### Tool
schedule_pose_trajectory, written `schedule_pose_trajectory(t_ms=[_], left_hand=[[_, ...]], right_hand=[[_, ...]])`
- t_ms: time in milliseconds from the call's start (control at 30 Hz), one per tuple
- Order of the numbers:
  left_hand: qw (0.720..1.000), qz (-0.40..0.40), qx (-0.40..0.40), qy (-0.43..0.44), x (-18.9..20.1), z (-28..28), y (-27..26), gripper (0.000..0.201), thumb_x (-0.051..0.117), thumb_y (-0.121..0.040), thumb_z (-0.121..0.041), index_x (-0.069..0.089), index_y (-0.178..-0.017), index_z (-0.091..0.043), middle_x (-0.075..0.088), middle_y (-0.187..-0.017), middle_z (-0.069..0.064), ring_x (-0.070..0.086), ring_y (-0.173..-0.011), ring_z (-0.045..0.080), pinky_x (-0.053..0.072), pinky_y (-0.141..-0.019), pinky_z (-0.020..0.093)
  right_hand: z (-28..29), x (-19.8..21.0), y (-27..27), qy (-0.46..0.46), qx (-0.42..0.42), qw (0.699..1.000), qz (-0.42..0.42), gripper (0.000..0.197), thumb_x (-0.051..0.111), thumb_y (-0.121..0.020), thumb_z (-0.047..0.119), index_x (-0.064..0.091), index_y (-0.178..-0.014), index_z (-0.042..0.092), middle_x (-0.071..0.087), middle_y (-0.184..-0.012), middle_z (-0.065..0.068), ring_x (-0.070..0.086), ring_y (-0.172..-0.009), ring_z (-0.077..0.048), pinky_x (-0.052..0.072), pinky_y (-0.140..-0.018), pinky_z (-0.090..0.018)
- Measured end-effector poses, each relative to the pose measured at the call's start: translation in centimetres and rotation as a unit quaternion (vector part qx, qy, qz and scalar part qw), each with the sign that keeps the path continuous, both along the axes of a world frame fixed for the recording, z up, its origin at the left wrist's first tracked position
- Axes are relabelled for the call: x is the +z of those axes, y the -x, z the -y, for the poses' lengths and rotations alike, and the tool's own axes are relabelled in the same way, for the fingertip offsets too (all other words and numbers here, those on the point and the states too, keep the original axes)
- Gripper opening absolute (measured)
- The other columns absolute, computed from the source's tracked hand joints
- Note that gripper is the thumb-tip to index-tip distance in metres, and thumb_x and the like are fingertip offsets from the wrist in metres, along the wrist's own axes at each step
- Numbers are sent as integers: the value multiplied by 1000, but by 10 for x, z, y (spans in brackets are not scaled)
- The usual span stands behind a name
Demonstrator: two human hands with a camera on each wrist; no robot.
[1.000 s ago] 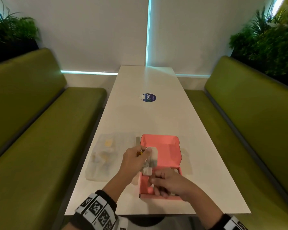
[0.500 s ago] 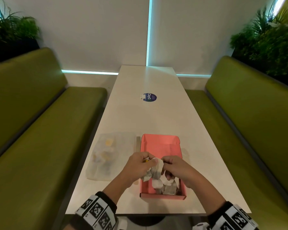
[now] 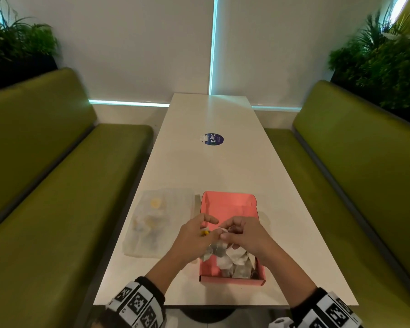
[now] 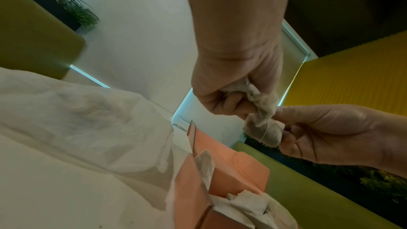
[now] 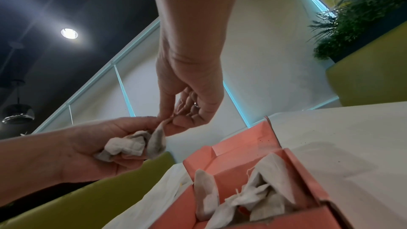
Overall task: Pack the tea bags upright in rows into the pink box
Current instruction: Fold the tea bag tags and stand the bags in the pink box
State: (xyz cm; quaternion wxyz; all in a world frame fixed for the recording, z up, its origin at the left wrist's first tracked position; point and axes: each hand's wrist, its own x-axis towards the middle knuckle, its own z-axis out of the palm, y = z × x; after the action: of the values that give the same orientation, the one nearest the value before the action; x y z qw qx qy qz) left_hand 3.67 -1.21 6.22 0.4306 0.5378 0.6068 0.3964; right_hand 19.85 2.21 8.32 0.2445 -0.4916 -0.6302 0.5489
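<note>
The pink box lies open on the white table, lid flap leaning away from me, with several tea bags leaning loosely in its near end. Just above its left edge, my left hand grips a small bunch of crumpled tea bags and a yellow tag. My right hand meets it and pinches the top of one of those bags. In the right wrist view the right hand pinches the bag's tip beside the left hand's bunch, above the box.
A clear plastic bag holding more tea bags lies left of the box. A round blue sticker sits mid-table. Green benches flank the table on both sides. The table's front edge is close below the box.
My right hand has come up out of the box and joined the left hand. Both hands now hold the tea bags together above the box's left side.
</note>
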Motion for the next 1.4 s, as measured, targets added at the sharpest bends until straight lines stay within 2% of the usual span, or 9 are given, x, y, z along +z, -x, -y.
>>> schedule_pose_trajectory(t_ms=[167,300,433,533,733,867,1067,1267,1400], left_hand=[[998,-14,67,8,-18,3,22,3,65,-86,-25,66,-87,-28,68,-79,0,64,-68,17,58,-71,40],[993,-79,58,69,-34,11,32,27,69,-84,-28,54,-107,-25,63,-76,5,59,-50,14,55,-51,31],[988,-109,17,108,-45,17,26,60,77,-72,-42,41,-119,-30,61,-77,2,62,-57,17,52,-52,27],[983,-148,13,112,-51,19,21,58,74,-77,-26,40,-124,-27,54,-81,-4,61,-63,16,56,-63,33],[983,-137,33,119,-54,22,17,50,70,-79,-17,44,-120,-24,55,-76,-3,59,-52,14,55,-58,31],[982,-139,36,121,-53,23,17,49,69,-80,-19,43,-121,-24,54,-78,-4,58,-53,12,52,-56,25],[982,-133,41,127,-54,23,17,48,69,-81,-18,44,-122,-24,53,-77,-4,57,-52,14,52,-53,24],[981,-130,45,134,-55,22,16,45,68,-81,-18,44,-118,-25,56,-77,-2,60,-56,18,55,-59,31],[981,-130,47,137,-58,22,17,41,68,-82,-19,44,-115,-26,59,-77,0,62,-58,18,56,-59,32]], right_hand=[[-7,-13,8,-73,-3,994,86,28,63,-83,-3,64,-73,24,61,-64,6,54,-48,6,45,-54,-12],[-9,-27,18,-109,42,978,175,29,58,-84,-3,62,-77,24,58,-70,9,53,-65,-1,41,-57,-10],[-12,-45,34,-121,51,967,219,19,57,-84,0,67,-92,14,53,-70,9,50,-68,-9,38,-53,-14],[-14,-57,43,-129,35,958,254,18,57,-81,5,68,-93,13,63,-83,3,56,-78,-14,43,-64,-22],[-19,-78,47,-160,-17,929,333,18,58,-88,22,71,-100,23,57,-105,-2,53,-103,-20,49,-85,-36],[-18,-77,47,-159,4,936,314,22,56,-87,17,72,-98,27,67,-101,2,63,-94,-20,51,-79,-30],[-17,-70,47,-199,-24,917,345,20,43,-87,3,48,-104,13,53,-85,-3,51,-77,-23,43,-63,-32],[-12,-63,45,-189,-53,940,278,28,50,-85,3,44,-111,11,52,-106,-5,55,-84,-24,46,-67,-34],[-3,-59,35,-234,-39,921,308,22,47,-86,2,53,-105,10,49,-108,-5,50,-78,-19,43,-66,-32]])
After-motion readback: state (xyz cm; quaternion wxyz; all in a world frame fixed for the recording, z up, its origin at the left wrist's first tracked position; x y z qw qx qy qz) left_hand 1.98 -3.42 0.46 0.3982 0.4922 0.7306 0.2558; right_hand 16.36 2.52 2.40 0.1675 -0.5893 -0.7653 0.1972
